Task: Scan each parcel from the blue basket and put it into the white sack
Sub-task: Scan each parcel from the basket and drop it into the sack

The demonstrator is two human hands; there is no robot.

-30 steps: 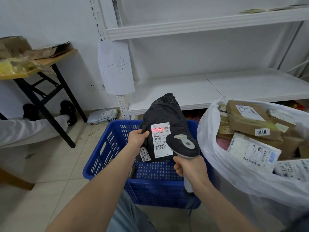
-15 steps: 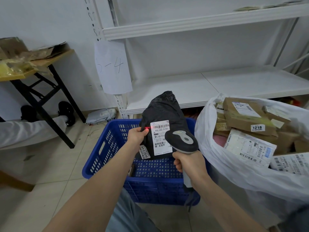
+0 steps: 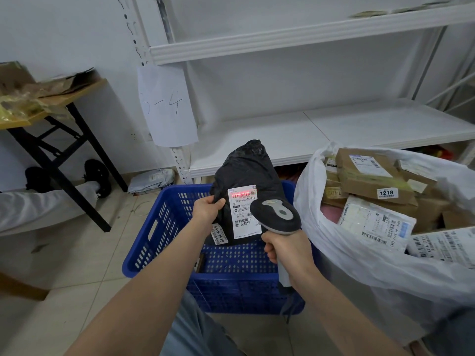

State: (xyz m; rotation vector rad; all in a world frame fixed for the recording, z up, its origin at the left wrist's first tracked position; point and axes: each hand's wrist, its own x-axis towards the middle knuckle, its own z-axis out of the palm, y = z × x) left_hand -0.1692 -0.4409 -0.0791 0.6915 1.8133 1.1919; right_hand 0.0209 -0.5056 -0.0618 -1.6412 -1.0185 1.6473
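The parcel (image 3: 246, 170), a crinkled black plastic bag, stands upright over the far side of the blue basket (image 3: 239, 291). Its white label (image 3: 244, 217) faces the camera, with a red scan line across the top barcode. The left grip (image 3: 205, 210) pinches its left edge. The right grip (image 3: 288, 250) is wrapped round the scanner (image 3: 277, 213), just beside the label. The white sack (image 3: 359, 265), right of the basket, holds boxes (image 3: 370, 181).

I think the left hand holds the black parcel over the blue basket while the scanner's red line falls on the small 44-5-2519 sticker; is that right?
Not quite: the head view shows the red line on the barcode atop the black parcel's large white label, not that sticker. The rest holds.
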